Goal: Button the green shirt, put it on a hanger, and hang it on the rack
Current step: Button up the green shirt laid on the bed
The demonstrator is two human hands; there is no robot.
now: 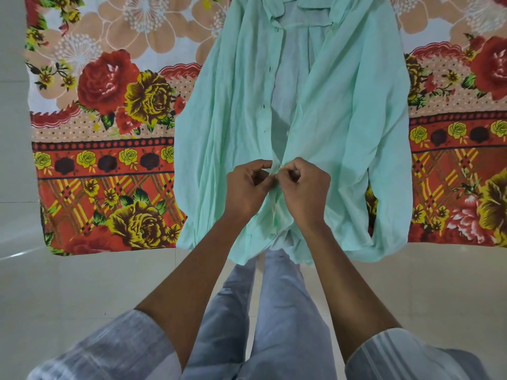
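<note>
A pale green shirt point(343, 111) lies collar-away on a floral sheet point(109, 105), its front mostly open (hem hanging over the near edge). The left hand point(247, 187) and right hand point(307, 187), 2 together, pinch the lower front edges, fingers point(295, 167) clenched on fabric.

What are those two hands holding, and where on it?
Both the left hand and right hand pinch the green shirt at its front button edges, low down.
</note>
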